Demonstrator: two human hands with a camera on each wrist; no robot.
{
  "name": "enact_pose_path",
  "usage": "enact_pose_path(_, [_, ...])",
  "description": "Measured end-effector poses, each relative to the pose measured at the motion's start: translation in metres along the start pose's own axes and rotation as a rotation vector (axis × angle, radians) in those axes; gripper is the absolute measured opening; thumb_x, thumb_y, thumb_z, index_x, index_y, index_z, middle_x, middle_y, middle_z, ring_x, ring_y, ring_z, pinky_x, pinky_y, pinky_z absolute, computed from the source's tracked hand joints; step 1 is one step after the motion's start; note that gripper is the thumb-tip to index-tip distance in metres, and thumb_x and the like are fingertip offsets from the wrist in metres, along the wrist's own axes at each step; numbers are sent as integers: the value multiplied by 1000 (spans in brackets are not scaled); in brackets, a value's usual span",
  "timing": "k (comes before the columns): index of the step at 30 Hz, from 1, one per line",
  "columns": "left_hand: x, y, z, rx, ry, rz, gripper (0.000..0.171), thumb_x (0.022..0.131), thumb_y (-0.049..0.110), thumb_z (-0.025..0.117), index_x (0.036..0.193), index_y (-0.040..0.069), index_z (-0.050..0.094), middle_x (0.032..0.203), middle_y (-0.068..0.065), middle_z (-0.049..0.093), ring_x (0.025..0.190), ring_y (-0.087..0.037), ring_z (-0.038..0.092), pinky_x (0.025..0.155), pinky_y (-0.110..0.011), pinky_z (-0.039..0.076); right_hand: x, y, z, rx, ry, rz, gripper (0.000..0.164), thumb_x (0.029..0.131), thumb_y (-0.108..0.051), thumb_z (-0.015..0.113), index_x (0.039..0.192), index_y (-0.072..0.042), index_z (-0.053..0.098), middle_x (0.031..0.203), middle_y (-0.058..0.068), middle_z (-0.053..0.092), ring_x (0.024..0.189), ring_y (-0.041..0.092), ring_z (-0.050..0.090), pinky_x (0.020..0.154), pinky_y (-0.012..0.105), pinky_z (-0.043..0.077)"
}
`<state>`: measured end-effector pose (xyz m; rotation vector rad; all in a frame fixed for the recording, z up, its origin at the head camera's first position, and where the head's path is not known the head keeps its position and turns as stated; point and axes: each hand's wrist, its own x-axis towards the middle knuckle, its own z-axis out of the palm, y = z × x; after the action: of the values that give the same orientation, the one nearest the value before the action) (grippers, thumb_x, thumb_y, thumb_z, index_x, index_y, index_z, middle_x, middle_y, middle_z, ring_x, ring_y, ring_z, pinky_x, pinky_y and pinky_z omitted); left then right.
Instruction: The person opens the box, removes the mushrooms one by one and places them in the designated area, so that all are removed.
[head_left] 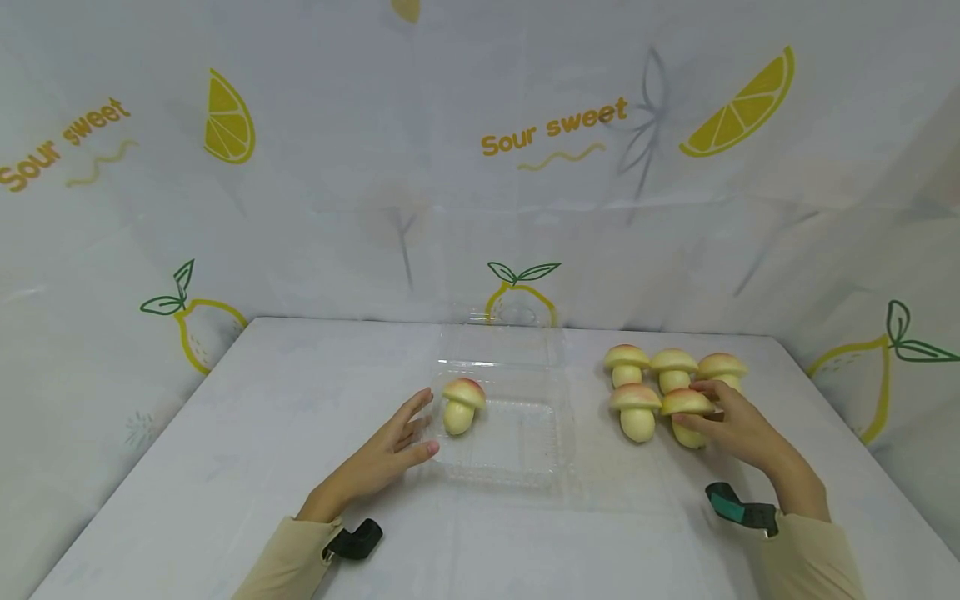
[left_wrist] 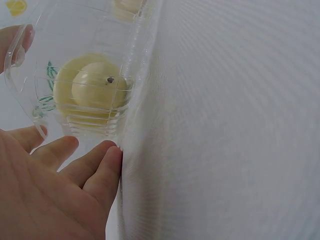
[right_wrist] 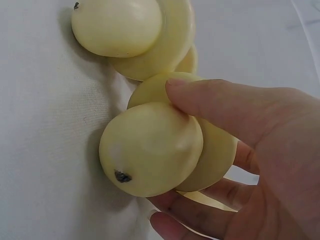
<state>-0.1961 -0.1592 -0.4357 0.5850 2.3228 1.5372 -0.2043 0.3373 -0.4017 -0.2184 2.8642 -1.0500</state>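
My right hand [head_left: 742, 429] holds a toy mushroom [head_left: 688, 403] with a yellow cap and pale stem, thumb against the cap and fingers beneath it in the right wrist view. Several similar mushrooms [head_left: 637, 417] are grouped beside and behind it. A clear plastic clamshell box [head_left: 517, 437] stands left of them, its lid [head_left: 498, 343] folded back. Inside, at the left end, is one mushroom [head_left: 460, 408] with a reddish cap. My left hand [head_left: 378, 454], fingers loosely spread, is at the box's left side; in the left wrist view its fingertips [left_wrist: 107, 157] are by the box wall.
A white cloth covers the table [head_left: 315, 367]. Behind it hangs a white backdrop [head_left: 337, 150] printed with lemons and words. Black camera mounts sit on both wrists, over beige sleeves [head_left: 288, 558].
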Motion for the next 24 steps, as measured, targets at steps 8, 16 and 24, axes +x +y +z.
enact_pose_path(8, [0, 0, 0, 0, 0, -1, 83, 99, 32, 61, 161, 19, 7, 168, -5, 11, 151, -35, 24, 121, -53, 27, 0, -1, 0, -3, 1, 5, 72, 98, -29, 64, 141, 19, 31, 140, 39, 39, 126, 55, 43, 96, 65, 47])
enact_pose_path(16, [0, 0, 0, -2, -1, -7, 83, 99, 31, 61, 161, 19, 7, 168, -5, 10, 151, -36, 24, 122, -53, 26, -2, -4, -5, -28, -16, 43, 80, 98, -37, 62, 144, 17, 26, 145, 39, 34, 123, 62, 44, 92, 64, 49])
enact_pose_path(24, [0, -1, 0, 4, 1, -3, 83, 99, 33, 61, 161, 19, 7, 168, -4, 10, 151, -35, 25, 122, -52, 26, -4, -7, -9, -41, 9, 26, 74, 98, -36, 62, 142, 15, 31, 143, 38, 38, 123, 59, 44, 92, 66, 46])
